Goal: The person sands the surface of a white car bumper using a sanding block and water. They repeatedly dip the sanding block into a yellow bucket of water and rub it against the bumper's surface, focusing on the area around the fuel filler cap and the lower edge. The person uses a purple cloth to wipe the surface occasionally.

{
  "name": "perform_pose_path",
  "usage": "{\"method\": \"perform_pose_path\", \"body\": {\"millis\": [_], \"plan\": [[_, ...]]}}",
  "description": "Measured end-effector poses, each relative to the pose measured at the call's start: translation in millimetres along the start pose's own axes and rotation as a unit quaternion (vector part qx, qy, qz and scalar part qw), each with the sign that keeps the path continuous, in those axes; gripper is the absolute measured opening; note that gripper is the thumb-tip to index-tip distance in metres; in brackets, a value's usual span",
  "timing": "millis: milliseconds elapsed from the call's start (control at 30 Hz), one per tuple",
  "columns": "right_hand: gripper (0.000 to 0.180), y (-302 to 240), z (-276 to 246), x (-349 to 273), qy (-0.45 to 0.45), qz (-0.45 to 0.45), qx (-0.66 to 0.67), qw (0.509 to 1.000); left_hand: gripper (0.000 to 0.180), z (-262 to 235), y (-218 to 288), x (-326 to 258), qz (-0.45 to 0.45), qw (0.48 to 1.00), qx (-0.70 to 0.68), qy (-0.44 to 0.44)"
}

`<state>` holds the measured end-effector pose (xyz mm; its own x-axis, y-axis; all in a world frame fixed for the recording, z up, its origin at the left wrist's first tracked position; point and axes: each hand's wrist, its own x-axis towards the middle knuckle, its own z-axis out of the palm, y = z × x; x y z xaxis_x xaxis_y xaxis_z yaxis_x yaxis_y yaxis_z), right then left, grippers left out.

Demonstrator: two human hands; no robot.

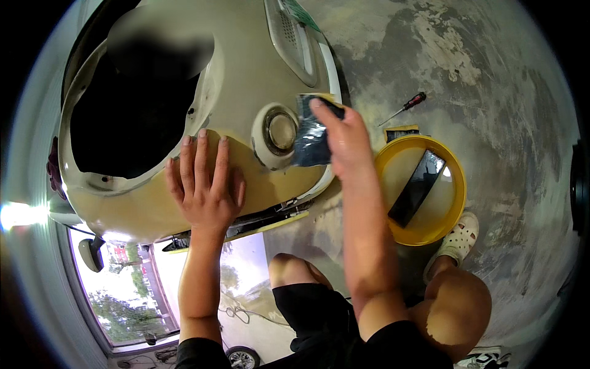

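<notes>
1. The floor (491, 80) is mottled grey concrete, worn and patchy, and a bright window or glass opening (129, 289) shows at the lower left.
2. A cream-coloured, glossy curved vehicle body panel (246, 74) fills the upper left, with a large dark opening and a round chrome-rimmed recess (281, 131) near its lower edge.
3. On the floor to the right stands a round yellow plastic basin (452, 203) with a dark flat strip lying in it; a small red-handled screwdriver (405, 108) lies just beyond it.
4. The left hand (206, 184) lies flat and released on the panel, fingers spread and pointing up, forearm rising from the lower edge.
5. The right hand (347, 138) grasps a dark, wet-looking sheet of sandpaper (312, 138), pressing it against the panel just beside the round recess.
6. The person squats, bare knees below, a white perforated clog (460, 237) next to the basin.
</notes>
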<state>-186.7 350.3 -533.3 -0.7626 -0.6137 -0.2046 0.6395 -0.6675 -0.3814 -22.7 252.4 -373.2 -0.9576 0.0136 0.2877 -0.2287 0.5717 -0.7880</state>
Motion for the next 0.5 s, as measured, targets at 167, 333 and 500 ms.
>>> {"method": "perform_pose_path", "body": {"millis": [167, 333, 500], "plan": [[0.027, -19, -36, 24, -0.172, 0.07, 0.043, 0.982, 0.048, 7, 5, 1, -0.012, 1.0, -0.012, 0.02], [0.017, -54, -16, 55, -0.273, 0.137, -0.172, 0.936, 0.044, 7, 8, 1, -0.03, 0.999, -0.023, 0.024], [0.022, -65, 28, 85, -0.364, 0.029, -0.501, 0.785, 0.041, 6, 6, 1, -0.034, 0.999, -0.005, 0.021]]}}
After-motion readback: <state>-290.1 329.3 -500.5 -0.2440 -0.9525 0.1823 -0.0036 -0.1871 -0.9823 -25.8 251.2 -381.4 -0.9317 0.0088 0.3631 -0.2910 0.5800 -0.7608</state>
